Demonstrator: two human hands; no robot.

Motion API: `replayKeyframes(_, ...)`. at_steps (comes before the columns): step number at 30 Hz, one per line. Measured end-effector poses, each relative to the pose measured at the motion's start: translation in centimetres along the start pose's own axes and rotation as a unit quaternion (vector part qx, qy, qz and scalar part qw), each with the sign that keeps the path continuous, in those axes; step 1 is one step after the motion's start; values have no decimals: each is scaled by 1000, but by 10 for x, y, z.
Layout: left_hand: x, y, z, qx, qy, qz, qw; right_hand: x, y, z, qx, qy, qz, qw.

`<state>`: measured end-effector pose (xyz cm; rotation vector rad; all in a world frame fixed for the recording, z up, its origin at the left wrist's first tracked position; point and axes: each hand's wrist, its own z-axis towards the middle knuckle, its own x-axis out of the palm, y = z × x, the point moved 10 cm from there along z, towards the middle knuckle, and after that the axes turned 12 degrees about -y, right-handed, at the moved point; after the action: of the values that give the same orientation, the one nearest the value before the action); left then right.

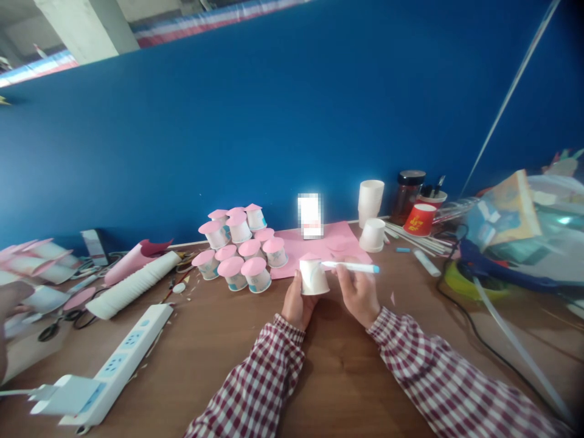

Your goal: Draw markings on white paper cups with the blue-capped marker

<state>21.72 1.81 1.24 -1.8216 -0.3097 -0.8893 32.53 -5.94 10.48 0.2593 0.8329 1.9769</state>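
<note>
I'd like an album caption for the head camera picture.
Left hand holding a white cup, right hand a marker, pink-roofed cups clustered nearby.

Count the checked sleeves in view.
2: the left sleeve ends at the left hand, holding a pink-topped cup; the right sleeve ends at the right hand, holding a pen.

In our left hand we hold an upturned white paper cup with a pink top, and in our right hand a blue-ended marker, its tip at the cup's side. Beyond lies a pink sheet; to its left we see pink-roofed cups, nearer us a white power strip, off right a red cup
</note>
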Motion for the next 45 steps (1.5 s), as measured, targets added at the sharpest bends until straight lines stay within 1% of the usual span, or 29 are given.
replayKeyframes(12, 0, 0, 0, -5, -3, -4, 1000, 1, 4, 0, -11, 3, -6, 1000)
replayKeyframes(17, 2, 0, -1, -4, 4, -6, 1000, 0, -1, -1, 11, -1, 12, 1000)
replayKeyframes(22, -2, 0, -1, -3, -16, -4, 1000, -2, -5, 1, 35, -13, 22, 999)
replayKeyframes(37, 0, 0, -1, -6, -7, -10, 1000, 0, -3, 1, 20, -2, 8, 1000)
replayKeyframes(45, -1, 0, 0, -7, -16, -10, 1000, -1, -3, 1, 15, -5, 0, 1000)
